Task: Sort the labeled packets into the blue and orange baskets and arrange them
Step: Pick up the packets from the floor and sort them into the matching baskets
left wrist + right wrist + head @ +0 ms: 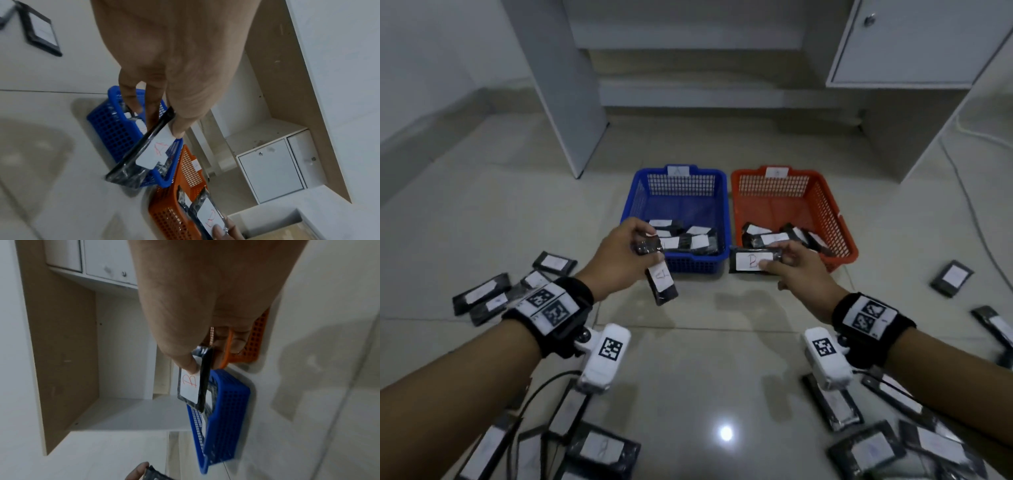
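Note:
My left hand (631,248) pinches a black packet with a white label marked A (661,281), hanging just before the near rim of the blue basket (633,195). The left wrist view shows the same A packet (152,152) held between thumb and fingers. My right hand (792,265) grips a packet marked B (751,261) flat at the near left corner of the orange basket (835,212); in the right wrist view the thumb presses on that B packet (191,386). Both baskets hold several labeled packets.
Several black packets lie on the tiled floor: a cluster at left (482,298), more along the bottom (602,448), others at right (951,278). White desk panels (558,85) and a cabinet (914,44) stand behind the baskets. A cable (969,205) runs along the right.

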